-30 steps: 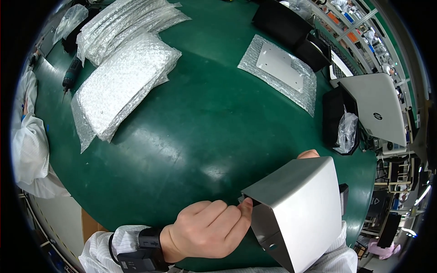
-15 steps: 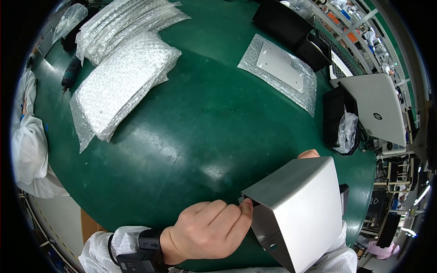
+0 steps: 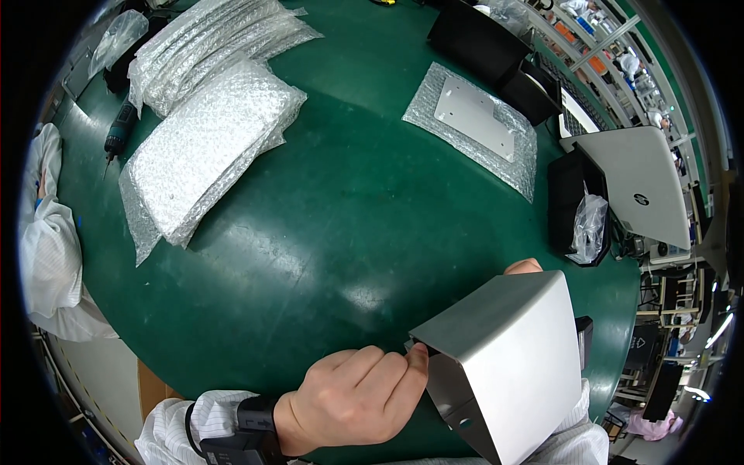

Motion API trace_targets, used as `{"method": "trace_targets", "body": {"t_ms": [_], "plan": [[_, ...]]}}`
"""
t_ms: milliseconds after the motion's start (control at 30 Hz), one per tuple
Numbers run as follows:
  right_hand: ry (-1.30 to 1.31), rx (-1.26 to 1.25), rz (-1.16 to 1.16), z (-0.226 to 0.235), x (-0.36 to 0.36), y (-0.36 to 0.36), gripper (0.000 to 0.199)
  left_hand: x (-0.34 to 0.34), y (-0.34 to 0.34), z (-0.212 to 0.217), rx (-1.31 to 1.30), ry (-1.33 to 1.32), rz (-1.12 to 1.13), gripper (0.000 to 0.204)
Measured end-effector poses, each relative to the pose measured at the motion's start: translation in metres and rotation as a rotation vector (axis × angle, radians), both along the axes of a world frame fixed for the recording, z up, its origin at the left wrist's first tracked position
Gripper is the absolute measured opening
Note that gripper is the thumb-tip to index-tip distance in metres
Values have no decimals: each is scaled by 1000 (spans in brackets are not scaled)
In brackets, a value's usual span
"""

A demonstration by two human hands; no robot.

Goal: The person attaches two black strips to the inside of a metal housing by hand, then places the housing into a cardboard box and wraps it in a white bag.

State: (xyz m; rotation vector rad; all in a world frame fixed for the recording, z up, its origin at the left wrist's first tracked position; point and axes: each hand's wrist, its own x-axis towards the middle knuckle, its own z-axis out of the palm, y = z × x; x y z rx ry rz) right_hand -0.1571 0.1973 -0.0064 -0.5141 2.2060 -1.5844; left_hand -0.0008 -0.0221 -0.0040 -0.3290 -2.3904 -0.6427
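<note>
Leftmost, a white cloth bundle (image 3: 48, 263) hangs off the round green table (image 3: 310, 232); beside it a blue power screwdriver (image 3: 118, 133) lies next to the stacked clear bubble-wrap bags (image 3: 209, 132). Nothing has shifted over the last second: the left hand (image 3: 353, 399) stays curled, thumb and fingertips pinching the near-left corner of the bent grey sheet-metal cover (image 3: 511, 364), held above the table's near edge. The right hand (image 3: 523, 266) shows only fingertips over the cover's far edge, so its grip cannot be told. Unmoved, the work seems paused. Bare green middle gives open room; further right lie a bagged grey plate (image 3: 474, 118), black boxes (image 3: 573, 198), a silver laptop (image 3: 643, 186).
</note>
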Motion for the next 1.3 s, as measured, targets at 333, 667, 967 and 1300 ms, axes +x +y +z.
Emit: {"method": "trace_targets", "body": {"t_ms": [333, 667, 967, 1300], "plan": [[64, -21, 17, -1, 1, -3, 10, 2, 0, -2, 32, -9, 14, 14], [563, 33, 234, 0, -5, -7, 14, 0, 1, -2, 0, 13, 21, 14], [486, 23, 243, 10, -4, -12, 19, 1, 3, -4, 26, -9, 31, 13], [539, 38, 256, 1, -6, -5, 18, 3, 1, -6, 75, -50, 33, 14]]}}
